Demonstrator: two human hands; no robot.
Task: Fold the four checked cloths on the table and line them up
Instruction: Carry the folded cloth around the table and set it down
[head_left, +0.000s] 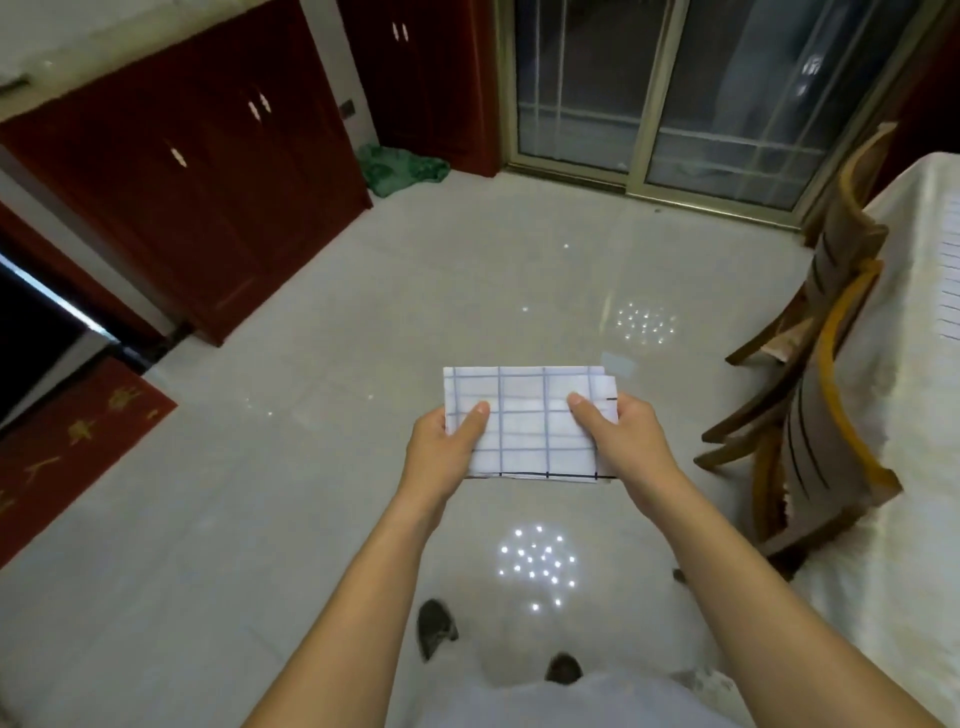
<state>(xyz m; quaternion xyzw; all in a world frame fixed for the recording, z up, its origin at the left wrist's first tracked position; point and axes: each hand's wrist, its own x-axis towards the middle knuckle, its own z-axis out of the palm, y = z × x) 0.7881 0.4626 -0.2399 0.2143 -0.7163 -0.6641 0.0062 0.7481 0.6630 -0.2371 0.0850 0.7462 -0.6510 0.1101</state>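
A white cloth with blue and dark check lines (530, 421) is folded into a small rectangle and held flat in the air over the floor. My left hand (441, 447) grips its left edge with the thumb on top. My right hand (623, 436) grips its right edge, thumb likewise on top. The table (904, 415) with a cream cover stands at the far right. Another checked cloth (950, 275) lies on it at the frame's right edge, only partly visible.
Two wooden chairs (810, 395) stand pushed against the table's left side. Dark red cabinets (182, 197) line the left wall, a red mat (67, 447) lies by them, and glass sliding doors (665, 93) are ahead. A green bundle (400, 169) sits in the corner.
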